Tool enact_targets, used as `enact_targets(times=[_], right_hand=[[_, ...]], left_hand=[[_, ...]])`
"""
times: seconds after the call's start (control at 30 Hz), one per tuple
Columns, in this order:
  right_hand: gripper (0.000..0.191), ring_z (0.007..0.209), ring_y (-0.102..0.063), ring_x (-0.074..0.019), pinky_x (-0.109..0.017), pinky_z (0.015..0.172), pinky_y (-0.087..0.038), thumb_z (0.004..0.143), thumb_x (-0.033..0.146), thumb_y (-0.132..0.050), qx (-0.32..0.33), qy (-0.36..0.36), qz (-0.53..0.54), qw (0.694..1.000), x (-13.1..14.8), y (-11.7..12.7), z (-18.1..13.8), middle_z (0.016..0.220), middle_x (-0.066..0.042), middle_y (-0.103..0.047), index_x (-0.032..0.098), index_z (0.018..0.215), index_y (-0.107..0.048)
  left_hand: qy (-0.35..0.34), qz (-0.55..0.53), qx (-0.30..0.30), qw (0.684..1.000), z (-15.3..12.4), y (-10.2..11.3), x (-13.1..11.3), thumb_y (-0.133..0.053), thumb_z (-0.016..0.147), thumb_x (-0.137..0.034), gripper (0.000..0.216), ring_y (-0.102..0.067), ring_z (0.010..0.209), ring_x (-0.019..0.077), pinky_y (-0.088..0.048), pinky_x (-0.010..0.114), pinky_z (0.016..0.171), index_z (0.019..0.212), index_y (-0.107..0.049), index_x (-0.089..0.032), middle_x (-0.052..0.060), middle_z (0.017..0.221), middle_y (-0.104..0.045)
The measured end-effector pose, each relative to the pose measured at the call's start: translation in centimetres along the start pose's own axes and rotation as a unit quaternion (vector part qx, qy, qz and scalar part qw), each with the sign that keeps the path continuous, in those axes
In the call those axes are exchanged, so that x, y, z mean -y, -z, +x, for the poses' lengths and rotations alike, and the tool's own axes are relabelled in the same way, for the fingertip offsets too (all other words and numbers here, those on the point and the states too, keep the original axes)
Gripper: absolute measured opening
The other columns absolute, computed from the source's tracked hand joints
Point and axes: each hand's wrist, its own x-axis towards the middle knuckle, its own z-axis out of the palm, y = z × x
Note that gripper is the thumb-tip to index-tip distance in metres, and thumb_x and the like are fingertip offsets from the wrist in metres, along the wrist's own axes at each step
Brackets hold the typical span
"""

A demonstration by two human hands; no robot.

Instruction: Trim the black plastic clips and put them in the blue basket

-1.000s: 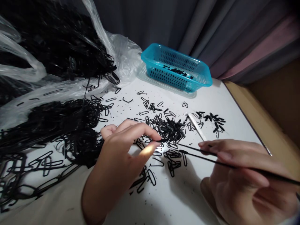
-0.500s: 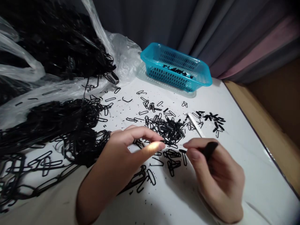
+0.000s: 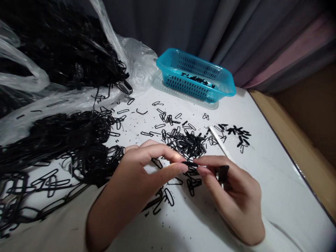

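Observation:
My left hand point(image 3: 141, 178) and my right hand point(image 3: 231, 192) meet over a white table point(image 3: 262, 175), fingertips almost touching. Between them they pinch a small black oblong piece point(image 3: 189, 163). My left thumb and forefinger close on its left end, my right thumb and forefinger on its right end. A dark tool end point(image 3: 223, 172) shows inside my right hand's fingers. Just beyond the fingertips lies a heap of small black loop pieces point(image 3: 187, 141). More loose loops point(image 3: 164, 201) lie under my left hand.
A turquoise slotted basket point(image 3: 195, 74) with a few black pieces stands at the back. A clear plastic bag point(image 3: 65, 52) full of black strips fills the left, with tangled black strips point(image 3: 52, 140) spilling over the table. A white stick point(image 3: 219, 142) lies right of the heap. A wooden edge point(image 3: 294, 140) runs along the right.
My right hand has drawn in from the lower right to meet my left fingertips. The long thin black rods it held a second ago no longer stick out. My left hand has barely moved.

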Motion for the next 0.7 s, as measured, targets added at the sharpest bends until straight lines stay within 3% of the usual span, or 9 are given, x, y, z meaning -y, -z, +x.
enact_targets(times=[0.37, 0.53, 0.7], right_hand=[[0.019, 0.061, -0.061, -0.0081, -0.017, 0.050, -0.046, 0.085, 0.010, -0.058, -0.001, -0.001, 0.021, 1.000, -0.15, 0.01, -0.07, 0.079, 0.003, -0.071, 0.025, 0.094, -0.066], [0.019, 0.050, -0.048, -0.0040, -0.014, 0.046, -0.039, 0.084, 0.009, -0.058, 0.013, -0.033, 0.041, 0.999, -0.20, -0.17, 0.10, 0.067, 0.008, -0.062, 0.025, 0.091, -0.063], [0.011, 0.047, -0.040, -0.0046, -0.016, 0.043, -0.032, 0.084, 0.014, -0.057, 0.031, -0.063, 0.079, 0.994, 0.02, -0.48, 0.50, 0.058, 0.008, -0.051, 0.022, 0.089, -0.064]], left_hand=[[-0.029, -0.020, 0.005, 0.999, -0.08, 0.05, 0.09, -0.072, 0.073, -0.028, 0.005, -0.062, 0.072, 0.0151, -0.045, 0.031, 0.074, 0.069, -0.069, -0.028, -0.004, 0.074, -0.069], [-0.013, 0.006, -0.024, 1.000, 0.20, -0.33, 0.25, -0.072, 0.071, -0.033, 0.009, -0.061, 0.076, 0.0185, -0.039, 0.038, 0.080, 0.066, -0.070, -0.026, -0.003, 0.075, -0.068], [-0.062, 0.067, -0.041, 0.995, 0.04, -0.17, 0.29, -0.070, 0.074, -0.033, 0.006, -0.061, 0.085, 0.0221, -0.028, 0.046, 0.091, 0.072, -0.071, -0.028, -0.003, 0.079, -0.068]])
